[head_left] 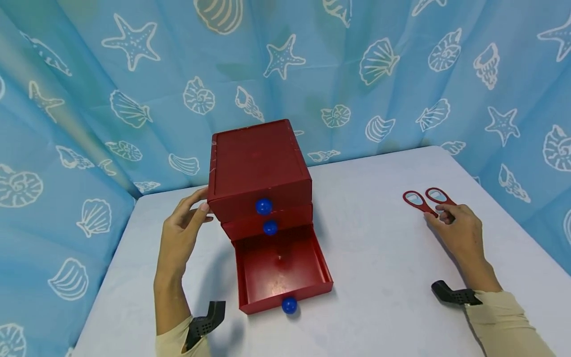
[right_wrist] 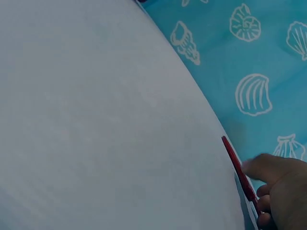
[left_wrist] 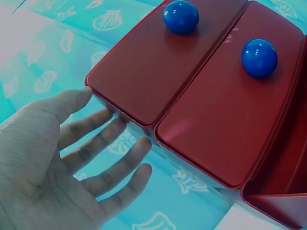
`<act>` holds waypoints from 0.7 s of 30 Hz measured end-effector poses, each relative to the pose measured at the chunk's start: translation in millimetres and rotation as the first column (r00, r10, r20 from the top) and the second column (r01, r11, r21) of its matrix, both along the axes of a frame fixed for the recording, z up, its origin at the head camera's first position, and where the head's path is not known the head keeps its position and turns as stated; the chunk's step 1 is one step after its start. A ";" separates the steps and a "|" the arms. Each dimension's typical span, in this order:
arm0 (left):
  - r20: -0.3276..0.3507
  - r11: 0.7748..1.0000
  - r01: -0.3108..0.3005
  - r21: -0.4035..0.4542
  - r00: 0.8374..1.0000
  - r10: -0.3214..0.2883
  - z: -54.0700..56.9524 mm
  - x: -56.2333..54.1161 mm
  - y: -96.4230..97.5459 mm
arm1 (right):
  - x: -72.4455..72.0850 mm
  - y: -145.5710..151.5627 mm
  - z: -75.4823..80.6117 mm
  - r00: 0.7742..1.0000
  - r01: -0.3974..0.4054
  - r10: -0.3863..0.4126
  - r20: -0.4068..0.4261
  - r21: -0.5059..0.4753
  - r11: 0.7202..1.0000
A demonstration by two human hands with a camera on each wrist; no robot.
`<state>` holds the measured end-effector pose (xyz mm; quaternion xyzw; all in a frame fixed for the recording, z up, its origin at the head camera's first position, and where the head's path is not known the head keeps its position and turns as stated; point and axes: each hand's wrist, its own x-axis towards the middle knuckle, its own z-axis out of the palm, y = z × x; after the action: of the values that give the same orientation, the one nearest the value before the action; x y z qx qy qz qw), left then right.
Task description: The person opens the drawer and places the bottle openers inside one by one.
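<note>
A red drawer box [head_left: 256, 158] with blue round knobs stands on the white table. Its bottom drawer [head_left: 285, 265] is pulled out and holds nothing I can see; the two upper ones are closed. My left hand [head_left: 180, 230] rests its thumb at the box's upper front left corner, the other fingers spread along the side, as the left wrist view shows. Two red-rimmed ovals with handles and shiny faces, like small hand mirrors, lie at the right. My right hand [head_left: 459, 233] has thumb and forefinger on the handle of the nearer hand mirror [head_left: 414, 199], beside the other mirror [head_left: 436, 195].
A blue curtain [head_left: 339, 89] printed with white shells and starfish hangs behind the table and along both sides. White tabletop [head_left: 370, 238] lies between the drawer box and the mirrors. Black straps with camera mounts [head_left: 206, 325] sit on both wrists.
</note>
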<state>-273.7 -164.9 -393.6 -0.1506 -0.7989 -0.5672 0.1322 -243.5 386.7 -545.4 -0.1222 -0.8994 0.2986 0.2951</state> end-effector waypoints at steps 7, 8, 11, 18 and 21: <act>0.012 1.000 -0.009 0.012 1.000 0.008 -1.0 1.1 0.7 | -1.9 9.4 3.2 0.991 0.007 -0.007 0.131 -0.004 1.000; 0.011 1.000 -0.008 0.015 1.000 0.008 -1.0 1.2 0.9 | -1.5 9.2 3.9 0.991 0.004 -0.004 0.135 0.000 1.000; 0.009 1.000 -0.001 0.022 1.000 0.001 -1.2 0.8 2.3 | 0.7 8.9 4.4 0.988 0.015 -0.018 0.152 0.021 1.000; 0.013 1.000 0.006 0.011 1.000 -0.006 -1.2 -0.6 3.9 | 5.5 9.9 3.9 0.991 0.057 -0.060 0.122 0.023 0.998; 0.029 1.000 -0.018 0.007 0.999 0.017 -1.0 0.7 1.4 | 2.9 8.0 4.7 0.995 0.067 -0.067 0.073 -0.006 0.998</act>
<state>-273.0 -163.5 -394.6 -0.1349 -0.8000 -0.5709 0.1260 -240.6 394.7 -540.8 -0.1643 -0.9037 0.2875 0.2716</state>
